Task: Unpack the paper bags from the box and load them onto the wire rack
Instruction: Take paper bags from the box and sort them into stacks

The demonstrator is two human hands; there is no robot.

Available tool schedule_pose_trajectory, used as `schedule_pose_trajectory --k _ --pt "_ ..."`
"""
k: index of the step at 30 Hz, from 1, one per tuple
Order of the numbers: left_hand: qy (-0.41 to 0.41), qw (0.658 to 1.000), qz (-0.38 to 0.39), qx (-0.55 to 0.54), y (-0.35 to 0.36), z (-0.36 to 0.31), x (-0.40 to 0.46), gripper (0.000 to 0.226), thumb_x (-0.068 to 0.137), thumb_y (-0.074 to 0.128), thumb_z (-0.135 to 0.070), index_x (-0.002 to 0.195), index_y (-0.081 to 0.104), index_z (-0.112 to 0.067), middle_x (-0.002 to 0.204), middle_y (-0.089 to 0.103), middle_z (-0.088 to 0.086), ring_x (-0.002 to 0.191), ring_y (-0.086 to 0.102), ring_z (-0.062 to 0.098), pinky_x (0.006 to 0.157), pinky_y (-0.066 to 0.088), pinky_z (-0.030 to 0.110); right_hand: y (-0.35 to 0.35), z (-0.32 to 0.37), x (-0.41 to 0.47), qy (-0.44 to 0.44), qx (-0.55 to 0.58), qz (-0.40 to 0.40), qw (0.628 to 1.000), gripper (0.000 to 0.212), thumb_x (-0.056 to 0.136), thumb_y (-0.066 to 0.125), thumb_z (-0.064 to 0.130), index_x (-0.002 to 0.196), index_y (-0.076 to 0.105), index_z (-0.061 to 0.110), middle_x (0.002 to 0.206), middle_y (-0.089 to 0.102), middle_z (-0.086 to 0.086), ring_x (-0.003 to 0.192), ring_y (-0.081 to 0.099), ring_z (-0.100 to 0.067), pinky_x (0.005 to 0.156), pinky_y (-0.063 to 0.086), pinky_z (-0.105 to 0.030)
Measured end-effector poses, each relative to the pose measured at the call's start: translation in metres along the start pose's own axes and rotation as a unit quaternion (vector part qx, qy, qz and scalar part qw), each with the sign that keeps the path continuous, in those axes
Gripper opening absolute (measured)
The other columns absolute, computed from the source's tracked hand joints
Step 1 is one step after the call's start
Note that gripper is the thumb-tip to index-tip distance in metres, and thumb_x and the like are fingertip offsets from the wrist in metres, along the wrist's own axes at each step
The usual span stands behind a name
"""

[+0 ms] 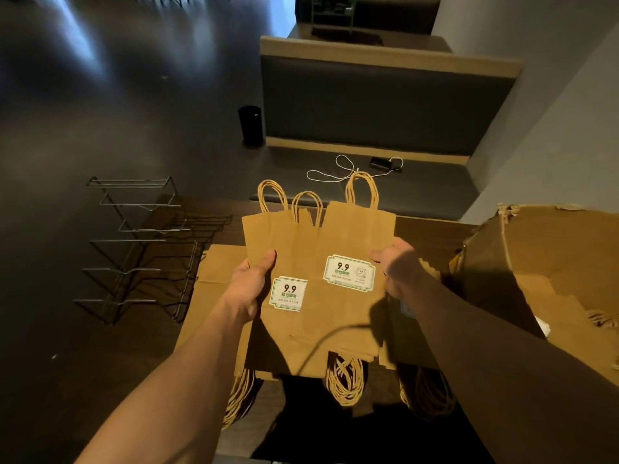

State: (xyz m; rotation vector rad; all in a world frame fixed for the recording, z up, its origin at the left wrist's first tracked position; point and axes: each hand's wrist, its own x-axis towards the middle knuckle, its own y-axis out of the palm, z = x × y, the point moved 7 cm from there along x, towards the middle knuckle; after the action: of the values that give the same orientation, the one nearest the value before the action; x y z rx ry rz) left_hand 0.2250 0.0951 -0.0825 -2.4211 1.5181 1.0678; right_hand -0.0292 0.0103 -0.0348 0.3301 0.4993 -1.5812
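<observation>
Both forearms reach in from the bottom edge, holding a small fanned stack of paper bags [318, 279] up over the table. Left to right: wire rack [140, 249] stands at the table's left edge, slots bare, well apart from the bags. Left hand [249, 284] pinches the stack's left edge, thumb on the front face. Right hand [397, 266] grips the right edge, thumb in front, fingers curled behind. More bags [345, 380] lie flat on the table underneath, handles hanging off the near edge. Cardboard box [549, 269] sits at the table's right edge, flaps open.

Handling guess: bags are light, flat, fairly stiff when stacked but slippery sheet-on-sheet, so they'll fan out. Best hold is both side edges mid-height, not the twisted handles [361, 189]; square the stack before it goes in a slot.
</observation>
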Motion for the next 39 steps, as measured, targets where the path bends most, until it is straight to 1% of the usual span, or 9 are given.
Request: schedule_pose_trajectory --k 7,13,18,22,25,27,32,36,39 --pt "0.048 0.998 -0.043 -0.025 0.019 -0.007 0.005 0.024 0.089 0.075 -0.024 0.107 0.066 -0.012 0.098 0.077 0.012 0.084 0.075 0.029 0.082 0.06 0.05 0.027 -0.009 -0.008 0.064 0.052 0.088 0.993 0.025 0.095 0.05 -0.005 0.109 0.058 0.014 0.12 0.064 -0.009 0.113 0.059 -0.033 0.102 0.044 -0.056" --pt "0.017 0.999 -0.041 0.028 0.044 0.0 0.001 0.041 0.084 0.077 -0.04 0.111 0.065 -0.011 0.101 0.076 0.013 0.09 0.073 0.033 0.086 0.058 0.054 0.035 -0.009 -0.006 0.012 -0.022 0.075 0.997 0.023 0.094 0.056 -0.002 0.11 0.055 0.015 0.115 0.062 -0.013 0.099 0.063 -0.029 0.086 0.055 -0.049" --pt "0.0 0.996 -0.01 0.092 0.048 0.012 0.001 0.05 0.099 0.042 -0.06 0.118 0.062 -0.019 0.107 0.074 0.009 0.097 0.07 0.028 0.086 0.057 0.042 0.022 -0.013 -0.011 0.035 0.02 0.059 0.997 0.03 0.094 0.05 -0.009 0.118 0.057 0.007 0.113 0.064 -0.016 0.104 0.062 -0.036 0.091 0.051 -0.054" --pt "0.032 0.994 -0.033 0.102 0.028 0.004 0.005 0.042 0.102 0.045 -0.049 0.114 0.063 -0.014 0.097 0.076 0.012 0.09 0.073 0.028 0.082 0.059 0.043 -0.011 -0.013 -0.01 0.059 0.03 0.005 0.998 0.031 0.099 0.045 -0.005 0.126 0.051 0.009 0.099 0.057 -0.004 0.076 0.057 -0.02 0.052 0.05 -0.027" --pt "0.046 0.987 -0.046 0.15 0.019 -0.004 0.005 0.031 0.102 0.049 -0.045 0.105 0.06 -0.015 0.091 0.076 0.012 0.085 0.074 0.028 0.079 0.06 0.044 -0.024 -0.014 0.002 0.05 -0.017 -0.01 0.999 0.039 0.095 0.05 -0.002 0.134 0.047 0.001 0.118 0.055 -0.01 0.091 0.057 -0.024 0.067 0.051 -0.021" --pt "0.067 0.983 -0.047 0.163 0.02 -0.01 0.006 0.025 0.102 0.051 -0.039 0.108 0.058 -0.016 0.093 0.075 0.011 0.081 0.074 0.025 0.07 0.06 0.039 -0.031 -0.017 0.007 0.065 -0.041 -0.016 0.997 0.032 0.095 0.049 -0.001 0.127 0.052 -0.003 0.126 0.056 -0.017 0.108 0.056 -0.032 0.085 0.043 -0.027" --pt "0.093 0.978 -0.058 0.178 0.022 -0.015 0.009 0.031 0.1 0.057 -0.032 0.126 0.055 -0.015 0.1 0.074 0.009 0.077 0.076 0.021 0.065 0.06 0.036 -0.064 -0.013 0.013 0.088 -0.02 -0.072 0.993 0.011 0.09 0.043 0.004 0.089 0.054 0.007 0.102 0.058 -0.023 0.094 0.063 -0.038 0.086 0.054 -0.05" --pt "0.076 0.982 -0.048 0.165 0.028 -0.001 0.011 0.034 0.102 0.055 -0.03 0.129 0.053 -0.01 0.095 0.073 0.007 0.071 0.073 0.018 0.053 0.053 0.029 -0.092 -0.012 0.021 0.104 -0.004 -0.117 0.988 0.016 0.092 0.046 0.013 0.098 0.06 0.008 0.102 0.062 -0.017 0.092 0.061 -0.032 0.081 0.051 -0.042" --pt "0.049 0.981 -0.05 0.181 0.034 0.009 0.014 0.014 0.102 0.05 -0.017 0.112 0.058 -0.013 0.09 0.066 0.011 0.063 0.065 0.017 0.049 0.046 0.025 -0.106 -0.003 0.016 0.08 -0.009 -0.148 0.986 0.021 0.098 0.041 0.01 0.078 0.047 0.013 0.089 0.055 -0.01 0.078 0.052 -0.02 0.086 0.047 -0.038"
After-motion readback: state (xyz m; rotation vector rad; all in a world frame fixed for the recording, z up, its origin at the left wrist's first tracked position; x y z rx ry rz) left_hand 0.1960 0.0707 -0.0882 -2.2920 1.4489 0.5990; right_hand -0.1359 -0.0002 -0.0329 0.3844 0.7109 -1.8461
